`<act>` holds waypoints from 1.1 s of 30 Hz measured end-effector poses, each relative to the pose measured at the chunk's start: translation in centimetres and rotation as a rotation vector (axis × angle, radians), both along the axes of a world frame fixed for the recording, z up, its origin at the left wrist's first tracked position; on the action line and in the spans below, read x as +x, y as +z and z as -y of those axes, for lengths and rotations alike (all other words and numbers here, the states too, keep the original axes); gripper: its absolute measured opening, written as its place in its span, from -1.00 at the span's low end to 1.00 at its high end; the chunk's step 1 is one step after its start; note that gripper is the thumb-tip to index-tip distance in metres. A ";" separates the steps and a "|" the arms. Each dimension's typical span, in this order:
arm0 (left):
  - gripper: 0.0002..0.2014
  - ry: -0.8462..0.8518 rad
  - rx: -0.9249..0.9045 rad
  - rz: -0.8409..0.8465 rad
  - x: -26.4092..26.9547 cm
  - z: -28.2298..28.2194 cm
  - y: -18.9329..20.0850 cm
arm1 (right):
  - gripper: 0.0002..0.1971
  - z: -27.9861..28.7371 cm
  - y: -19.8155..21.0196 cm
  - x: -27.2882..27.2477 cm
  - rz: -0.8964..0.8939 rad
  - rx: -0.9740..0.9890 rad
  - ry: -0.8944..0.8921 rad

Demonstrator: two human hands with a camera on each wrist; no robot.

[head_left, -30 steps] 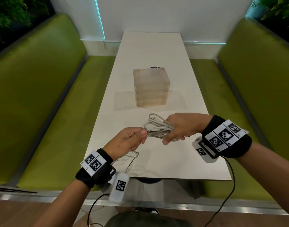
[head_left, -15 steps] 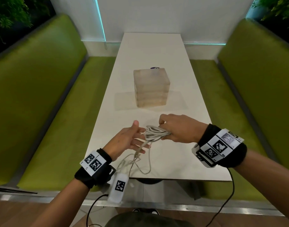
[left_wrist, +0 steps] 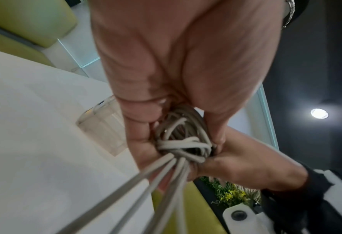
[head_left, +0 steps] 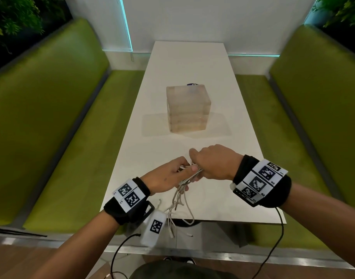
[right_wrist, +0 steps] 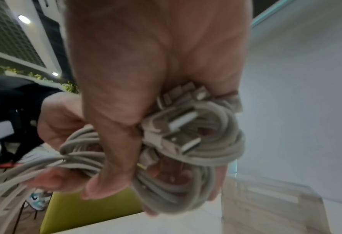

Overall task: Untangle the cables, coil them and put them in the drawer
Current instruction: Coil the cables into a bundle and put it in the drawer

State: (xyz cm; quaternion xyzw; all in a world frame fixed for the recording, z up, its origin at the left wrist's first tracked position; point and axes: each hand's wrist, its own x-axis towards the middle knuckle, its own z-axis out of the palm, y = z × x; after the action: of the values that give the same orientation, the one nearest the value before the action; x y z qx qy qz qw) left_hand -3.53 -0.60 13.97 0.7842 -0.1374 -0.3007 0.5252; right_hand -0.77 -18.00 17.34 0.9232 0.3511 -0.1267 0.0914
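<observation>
**Both hands on the cable bundle, above the near end of the table**

Head view: My right hand is clenched over the coiled grey cables, knuckles up. My left hand meets it from the left, fingers curled onto the same bundle. Loose strands hang from between my hands past the near edge of the table. Half a second ago my left hand was spread open beside the coil; it has since closed on it, and more cable now trails down. The translucent drawer unit stands mid-table, well apart from my hands, all drawers closed; contents cannot be made out.

Left wrist view: My left hand pinches a knot of cables, several strands running out toward the camera. My right hand grips from the other side.

Right wrist view: My right hand is wrapped round the coil, connector plugs showing within it. My left hand holds the trailing strands.
</observation>
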 end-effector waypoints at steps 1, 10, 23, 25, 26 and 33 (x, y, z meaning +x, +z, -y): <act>-0.63 -0.007 -0.011 0.013 -0.1 -0.1 -0.1 | -0.63 0.0 -0.2 -0.1 -0.018 0.036 -0.021; -0.79 0.035 -0.071 0.091 -0.2 -0.2 -0.9 | -0.83 0.0 -0.5 0.4 -0.406 0.227 -0.010; -0.74 0.188 -0.333 0.057 -1.5 -0.5 -2.8 | -0.66 2.1 2.5 1.6 -0.205 0.266 -0.165; -0.71 0.192 -0.326 0.061 -1.6 -0.7 -2.7 | -0.65 2.4 3.4 1.7 -0.176 0.293 -0.171; -0.71 0.187 -0.320 0.064 -1.5 -0.8 -2.5 | -0.65 2.5 3.9 1.7 -0.165 0.305 -0.179; -0.81 0.144 -0.273 0.139 -1.3 -1.9 -2.2 | -0.72 2.9 6.5 1.7 -0.185 0.505 -0.291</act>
State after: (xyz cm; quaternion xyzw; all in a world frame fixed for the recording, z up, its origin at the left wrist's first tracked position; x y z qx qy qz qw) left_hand -4.82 1.26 11.79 0.7322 -0.1565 -0.1858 0.6363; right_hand 0.90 -20.89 23.81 0.9418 0.2425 -0.1309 -0.1924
